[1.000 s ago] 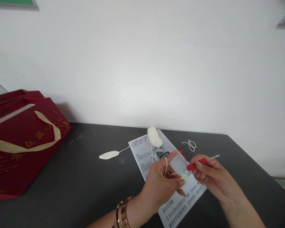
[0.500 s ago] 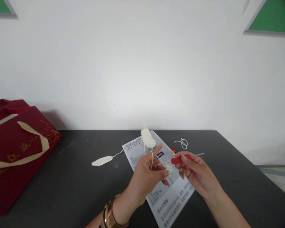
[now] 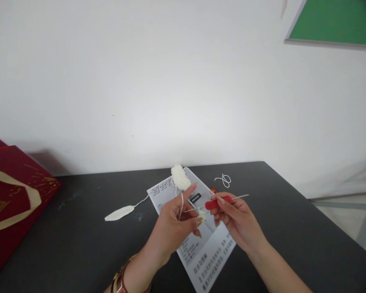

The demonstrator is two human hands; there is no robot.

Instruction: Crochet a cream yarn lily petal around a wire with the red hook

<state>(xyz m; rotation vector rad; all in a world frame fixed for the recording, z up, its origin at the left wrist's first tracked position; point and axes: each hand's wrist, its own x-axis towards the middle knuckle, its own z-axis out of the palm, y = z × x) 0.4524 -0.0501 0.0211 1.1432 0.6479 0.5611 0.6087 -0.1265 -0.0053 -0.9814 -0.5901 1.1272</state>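
Note:
My left hand (image 3: pixel 173 224) pinches a small cream crochet piece (image 3: pixel 202 216) between thumb and fingers. A strand of yarn (image 3: pixel 182 203) runs over its raised index finger. My right hand (image 3: pixel 232 215) grips the red handle of a crochet hook (image 3: pixel 212 204), whose thin metal shaft points left into the stitches. The hook's other metal end sticks out to the right of the hand. Behind the left hand, a cream yarn ball (image 3: pixel 179 177) rests on a printed pattern sheet (image 3: pixel 213 260) that lies under both hands.
A finished-looking cream leaf-shaped crochet piece (image 3: pixel 120 213) with a yarn tail lies left of the sheet. A loose yarn loop (image 3: pixel 225 180) and a small orange item (image 3: pixel 213 189) are at the right. A dark red gift bag (image 3: pixel 15 195) stands on the black table (image 3: pixel 88 244) at left.
The camera view has turned to the right, so everything appears farther left. Both hands keep their grips, with the hook still at the crochet piece.

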